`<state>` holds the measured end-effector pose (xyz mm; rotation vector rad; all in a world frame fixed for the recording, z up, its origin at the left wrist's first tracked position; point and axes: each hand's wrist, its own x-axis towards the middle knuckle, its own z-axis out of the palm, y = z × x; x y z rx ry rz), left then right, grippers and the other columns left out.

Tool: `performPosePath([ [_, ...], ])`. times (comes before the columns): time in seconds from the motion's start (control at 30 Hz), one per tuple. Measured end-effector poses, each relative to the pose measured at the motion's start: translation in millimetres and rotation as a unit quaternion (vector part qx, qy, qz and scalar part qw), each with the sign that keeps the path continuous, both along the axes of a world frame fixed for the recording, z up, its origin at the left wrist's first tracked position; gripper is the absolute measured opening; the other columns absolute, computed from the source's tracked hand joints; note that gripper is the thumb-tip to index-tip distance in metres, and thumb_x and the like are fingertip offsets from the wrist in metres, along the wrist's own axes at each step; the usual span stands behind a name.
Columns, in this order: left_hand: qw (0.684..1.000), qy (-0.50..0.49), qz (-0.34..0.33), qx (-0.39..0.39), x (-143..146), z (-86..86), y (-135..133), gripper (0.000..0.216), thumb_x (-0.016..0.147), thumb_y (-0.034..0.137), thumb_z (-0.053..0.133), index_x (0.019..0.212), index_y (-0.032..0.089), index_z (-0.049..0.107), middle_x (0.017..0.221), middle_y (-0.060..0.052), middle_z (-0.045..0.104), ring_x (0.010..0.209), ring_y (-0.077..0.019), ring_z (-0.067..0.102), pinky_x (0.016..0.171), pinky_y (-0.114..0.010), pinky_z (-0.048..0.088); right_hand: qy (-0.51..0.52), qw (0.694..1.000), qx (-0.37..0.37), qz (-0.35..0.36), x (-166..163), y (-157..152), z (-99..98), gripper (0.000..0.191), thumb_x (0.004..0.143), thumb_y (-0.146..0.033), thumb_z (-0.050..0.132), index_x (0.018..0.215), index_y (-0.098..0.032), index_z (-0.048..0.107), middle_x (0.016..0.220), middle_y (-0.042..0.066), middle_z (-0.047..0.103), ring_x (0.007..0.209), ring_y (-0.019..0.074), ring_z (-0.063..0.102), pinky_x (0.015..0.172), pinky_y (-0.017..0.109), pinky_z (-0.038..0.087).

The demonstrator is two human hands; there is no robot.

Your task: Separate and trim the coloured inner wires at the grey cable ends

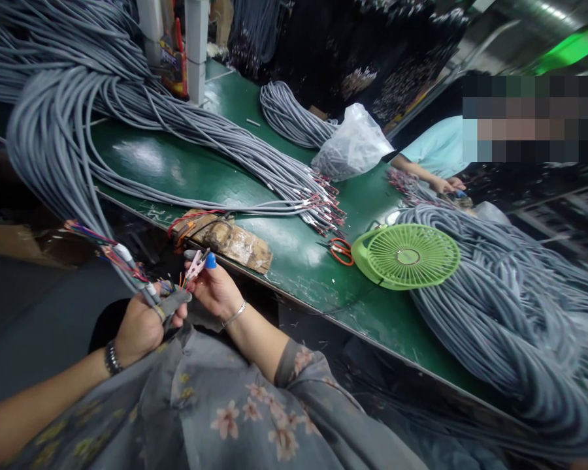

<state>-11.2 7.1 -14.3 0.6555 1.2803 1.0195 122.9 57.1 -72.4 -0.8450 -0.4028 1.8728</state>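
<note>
My left hand (142, 326) is closed around the ends of several grey cables (120, 274), near the edge of the bench. Thin coloured wires (127, 258) fan out from the stripped cable ends, and a grey covering wraps part of the left thumb. Close beside it, my right hand (219, 290) pinches a small pink-and-white hand tool (195, 266), with its tip near orange and other thin wires. A blue cover (210, 261) sits on a digit of the right hand. The exact kind of tool is too small to make out.
The green bench (255, 228) carries a long grey cable bundle (200, 127), a worn wooden block (235, 245), orange-handled scissors (342, 251), a green fan (406, 256) and a plastic bag (355, 147). More cables (494, 313) lie right. A co-worker's hands (445, 185) handle wires opposite.
</note>
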Motion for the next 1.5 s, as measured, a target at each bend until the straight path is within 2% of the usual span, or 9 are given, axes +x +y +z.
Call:
performPosePath([
  [0.2, 1.000, 0.018, -0.012, 0.004, 0.7, 1.9, 0.4, 0.021, 0.045, 0.034, 0.086, 0.053, 0.020, 0.072, 0.046, 0.000, 0.066, 0.038, -0.0104, 0.055, 0.041, -0.021, 0.045, 0.020, 0.999, -0.024, -0.018, -3.2, -1.6, 4.3, 0.040, 0.089, -0.058, 0.084, 0.089, -0.020, 0.074, 0.078, 0.002, 0.073, 0.065, 0.0146, 0.061, 0.061, 0.026, 0.053],
  [0.43, 0.999, 0.013, -0.017, 0.031, -6.8, 1.7, -5.3, 0.023, 0.049, 0.036, 0.089, 0.054, 0.021, 0.072, 0.048, -0.001, 0.067, 0.040, -0.0110, 0.056, 0.041, -0.021, 0.046, 0.033, 0.999, -0.031, 0.023, 4.7, -4.9, 17.4, 0.052, 0.102, -0.069, 0.060, 0.088, -0.020, 0.072, 0.085, 0.004, 0.076, 0.071, 0.0154, 0.065, 0.063, 0.026, 0.055],
  [0.6, 0.998, 0.016, -0.020, 0.050, -8.6, 3.2, -6.9, 0.024, 0.052, 0.036, 0.090, 0.056, 0.020, 0.073, 0.048, -0.002, 0.068, 0.041, -0.0117, 0.057, 0.041, -0.022, 0.047, 0.010, 1.000, -0.013, 0.001, 6.6, -4.0, 20.4, 0.036, 0.100, -0.053, 0.072, 0.089, -0.019, 0.073, 0.079, 0.003, 0.074, 0.069, 0.0143, 0.065, 0.059, 0.022, 0.053],
  [0.77, 0.999, 0.013, 0.000, 0.051, -4.2, 4.7, -3.9, 0.021, 0.050, 0.035, 0.087, 0.058, 0.020, 0.074, 0.049, -0.001, 0.068, 0.041, -0.0125, 0.057, 0.041, -0.023, 0.047, -0.074, 0.996, 0.049, -0.029, 6.6, -9.5, 13.3, 0.043, 0.092, -0.063, 0.076, 0.087, -0.020, 0.073, 0.073, 0.001, 0.070, 0.067, 0.0154, 0.062, 0.063, 0.026, 0.055],
  [0.93, 0.998, 0.023, 0.017, 0.049, -0.5, 6.0, -1.5, 0.020, 0.049, 0.034, 0.085, 0.055, 0.021, 0.071, 0.048, -0.001, 0.067, 0.039, -0.0119, 0.055, 0.039, -0.022, 0.045, -0.221, 0.963, 0.124, -0.087, 7.8, -13.8, 5.8, 0.053, 0.088, -0.072, 0.075, 0.074, -0.022, 0.071, 0.068, 0.000, 0.066, 0.069, 0.0168, 0.059, 0.071, 0.030, 0.054],
  [1.07, 0.999, 0.012, 0.031, 0.025, 0.7, 7.4, -0.3, 0.019, 0.045, 0.032, 0.083, 0.055, 0.021, 0.071, 0.046, 0.000, 0.067, 0.039, -0.0123, 0.054, 0.039, -0.023, 0.045, -0.100, 0.993, 0.052, -0.029, 2.9, -6.9, 6.1, 0.056, 0.082, -0.077, 0.079, 0.085, -0.021, 0.074, 0.074, 0.003, 0.071, 0.071, 0.0177, 0.063, 0.067, 0.029, 0.055],
  [1.17, 0.999, 0.012, 0.035, 0.014, 0.9, 6.4, -0.1, 0.020, 0.044, 0.033, 0.083, 0.055, 0.021, 0.071, 0.046, 0.000, 0.066, 0.039, -0.0124, 0.054, 0.040, -0.023, 0.046, -0.040, 0.999, 0.018, -0.020, -0.3, -2.5, 8.4, 0.050, 0.084, -0.069, 0.083, 0.090, -0.020, 0.075, 0.081, 0.004, 0.074, 0.074, 0.0167, 0.065, 0.067, 0.027, 0.055],
  [1.33, 0.999, 0.021, 0.020, 0.017, 0.7, 2.1, -0.1, 0.021, 0.045, 0.034, 0.085, 0.056, 0.021, 0.072, 0.047, 0.000, 0.067, 0.040, -0.0124, 0.055, 0.041, -0.023, 0.046, -0.028, 0.999, 0.012, -0.044, -2.1, -2.5, 10.3, 0.043, 0.086, -0.062, 0.085, 0.091, -0.019, 0.076, 0.082, 0.004, 0.074, 0.077, 0.0171, 0.065, 0.071, 0.029, 0.056],
  [1.5, 0.999, 0.025, 0.018, 0.017, -1.4, 3.7, -1.5, 0.022, 0.045, 0.034, 0.086, 0.055, 0.021, 0.072, 0.047, 0.000, 0.067, 0.040, -0.0121, 0.055, 0.041, -0.023, 0.047, -0.045, 0.999, 0.012, 0.007, 2.6, -6.0, 9.9, 0.054, 0.093, -0.073, 0.070, 0.088, -0.019, 0.073, 0.082, 0.005, 0.073, 0.072, 0.0156, 0.063, 0.065, 0.027, 0.056],
])
